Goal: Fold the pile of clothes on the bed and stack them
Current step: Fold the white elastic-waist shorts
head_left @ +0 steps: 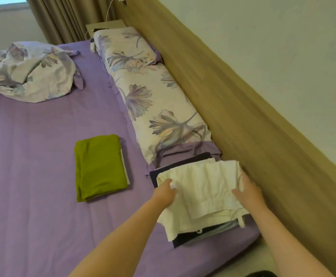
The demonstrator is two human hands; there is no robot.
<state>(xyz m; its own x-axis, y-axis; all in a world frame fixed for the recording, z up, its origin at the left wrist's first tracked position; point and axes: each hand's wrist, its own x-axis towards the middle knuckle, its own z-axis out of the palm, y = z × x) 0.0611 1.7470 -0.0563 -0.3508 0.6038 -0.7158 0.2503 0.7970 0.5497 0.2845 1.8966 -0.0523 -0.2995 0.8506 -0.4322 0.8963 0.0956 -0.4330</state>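
A folded white garment (201,192) lies on top of a stack of dark folded clothes (185,239) at the right side of the purple bed (33,156), beside the wooden headboard. My left hand (164,193) grips the white garment's left edge, fingers tucked under the fabric. At its right edge my right hand (247,191) holds it, thumb on top and fingers curled round the far side. A folded green garment (100,166) lies flat on a white folded piece to the left of the stack.
Two floral pillows (149,92) line the wooden headboard (233,100). A crumpled floral duvet (27,70) sits at the far left. Brown curtains (67,17) hang at the back. A strip of floor (263,260) runs beside the bed at the bottom right.
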